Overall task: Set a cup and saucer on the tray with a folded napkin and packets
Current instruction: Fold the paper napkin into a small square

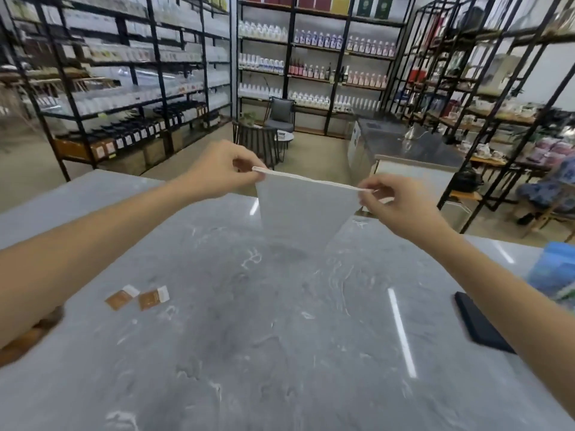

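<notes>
A white napkin (306, 209) hangs in the air above the grey marble table (280, 353), folded into a triangle with its point down. My left hand (224, 174) pinches its upper left corner and my right hand (395, 203) pinches its upper right corner, so the top edge is stretched between them. Two brown and white packets (137, 297) lie flat on the table at the left, under my left forearm. No cup, saucer or tray is clearly in view.
A black flat object (479, 325) lies near the table's right edge, partly under my right forearm. A blue package (553, 269) stands at the far right. Something brown and wooden (21, 340) shows at the left edge. Shelving racks and chairs stand beyond the table.
</notes>
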